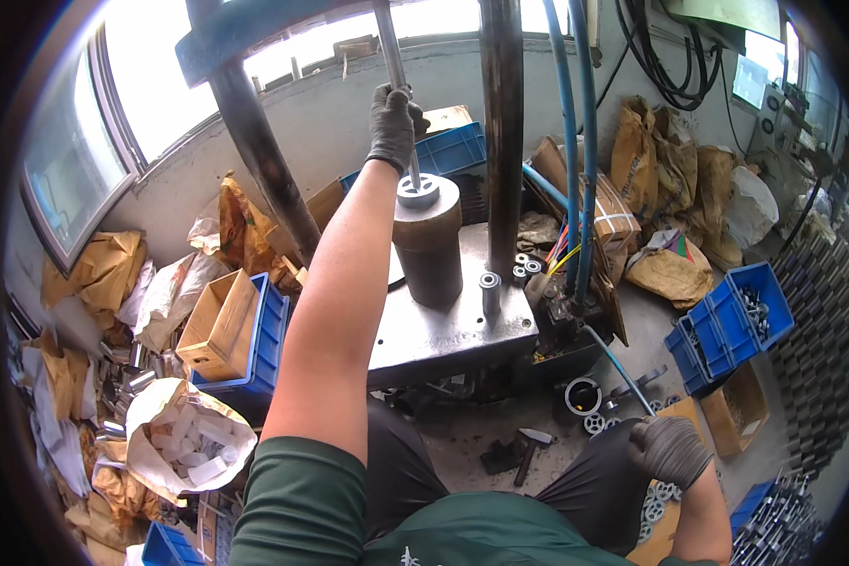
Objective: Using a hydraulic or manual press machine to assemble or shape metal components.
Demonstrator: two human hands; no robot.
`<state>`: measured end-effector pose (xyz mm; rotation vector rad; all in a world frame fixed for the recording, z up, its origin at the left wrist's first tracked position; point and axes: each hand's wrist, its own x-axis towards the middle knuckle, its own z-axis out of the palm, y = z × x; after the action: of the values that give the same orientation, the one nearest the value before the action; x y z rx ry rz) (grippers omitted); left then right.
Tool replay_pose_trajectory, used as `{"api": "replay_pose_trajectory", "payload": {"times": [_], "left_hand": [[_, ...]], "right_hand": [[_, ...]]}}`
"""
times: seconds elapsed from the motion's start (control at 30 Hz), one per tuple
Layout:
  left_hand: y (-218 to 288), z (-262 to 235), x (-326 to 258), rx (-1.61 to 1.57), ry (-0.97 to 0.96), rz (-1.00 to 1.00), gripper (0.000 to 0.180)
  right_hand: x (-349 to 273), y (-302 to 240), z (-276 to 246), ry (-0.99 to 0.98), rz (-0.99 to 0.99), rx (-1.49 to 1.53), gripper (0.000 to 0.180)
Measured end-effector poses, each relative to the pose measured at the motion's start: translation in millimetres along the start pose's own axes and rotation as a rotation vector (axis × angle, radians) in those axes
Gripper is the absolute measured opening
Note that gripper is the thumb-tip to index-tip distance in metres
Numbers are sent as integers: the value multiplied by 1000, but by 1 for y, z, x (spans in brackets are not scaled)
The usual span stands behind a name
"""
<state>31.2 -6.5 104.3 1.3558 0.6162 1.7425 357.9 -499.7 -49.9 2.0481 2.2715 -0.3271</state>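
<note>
Nearest my lens, I have the right hand (672, 451), in a ribbed grey knit glove, curled closed round the lower end of a slim blue metal lever (618, 366). Flat grey spoked metal wheels (653, 514) lie beside that forearm on brown board. A dark-handled hammer (526, 460) rests on the scuffed floor. Farther in, I see a shiny, scratched steel plate (410, 351) carrying a stout, dull-brown metal cylinder (431, 269) with a paler top. On that top sits a round grey spoked metal piece (429, 196), and a smooth steel rod (389, 42) stands slightly tilted over its middle. My left hand (393, 124), gloved likewise, has its fingers wrapped closed about the rod. Behind are a ribbed blue plastic crate (453, 149) and a pale, smooth wall (344, 111).
</note>
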Motion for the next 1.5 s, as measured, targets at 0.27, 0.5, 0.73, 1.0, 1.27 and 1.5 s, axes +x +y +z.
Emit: {"api": "replay_pose_trajectory", "payload": {"times": [0.27, 0.5, 0.73, 1.0, 1.27, 1.5], "left_hand": [[-8, -22, 1, 150, -118, 128, 36], [-75, -52, -38, 542, -37, 3, 31], [-70, -47, -53, 431, -40, -87, 27], [-69, -48, -53, 458, -48, -106, 31], [-72, -49, -52, 520, -63, -74, 32], [-67, -49, -54, 543, -66, -103, 33]], "right_hand": [[49, 7, -61, 717, -92, 60, 29], [148, 29, -133, 1121, -228, 89, 27], [118, 29, -115, 846, -82, -71, 51], [2, 4, 4, -53, -47, 39, 24], [3, -3, -8, 102, -12, 173, 30], [6, 4, -19, 132, -15, 210, 30]]}}
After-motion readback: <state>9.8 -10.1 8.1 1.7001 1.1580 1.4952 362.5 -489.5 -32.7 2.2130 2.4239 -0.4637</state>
